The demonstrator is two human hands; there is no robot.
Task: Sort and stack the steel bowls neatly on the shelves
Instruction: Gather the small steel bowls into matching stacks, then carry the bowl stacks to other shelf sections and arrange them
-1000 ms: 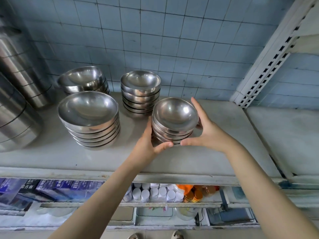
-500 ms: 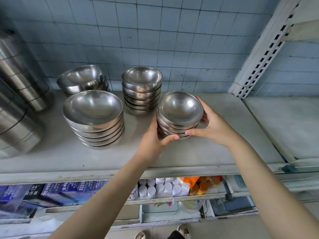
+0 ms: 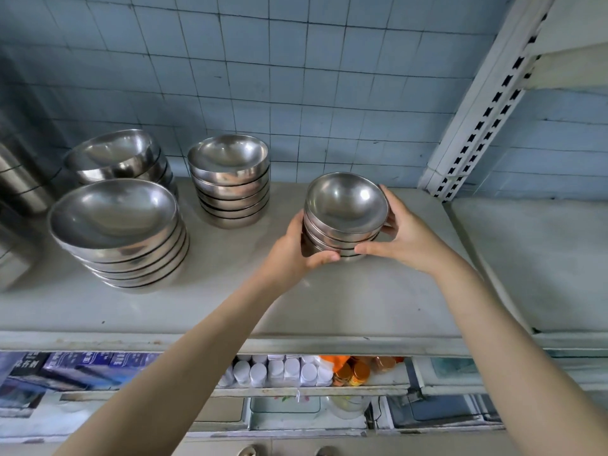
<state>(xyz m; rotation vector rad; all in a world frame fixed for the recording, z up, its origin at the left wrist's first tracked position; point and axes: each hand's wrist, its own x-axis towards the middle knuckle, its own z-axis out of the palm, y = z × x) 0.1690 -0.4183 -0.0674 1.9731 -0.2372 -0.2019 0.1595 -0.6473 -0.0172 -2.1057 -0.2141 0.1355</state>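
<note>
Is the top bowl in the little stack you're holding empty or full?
Empty. The top bowl shows only bare shiny steel inside. It sits right side up on the stack between the left hand and right hand.

A shop storeroom; slotted metal shelving (image 3: 483, 103); stacked steel bowls (image 3: 230, 182); boxed goods (image 3: 82, 366) below.

You had no text you could read: only the blue boxes (image 3: 82, 365) on the lower shelf (image 3: 296, 391) bore pale characters, and those were too blurred to make out.
</note>
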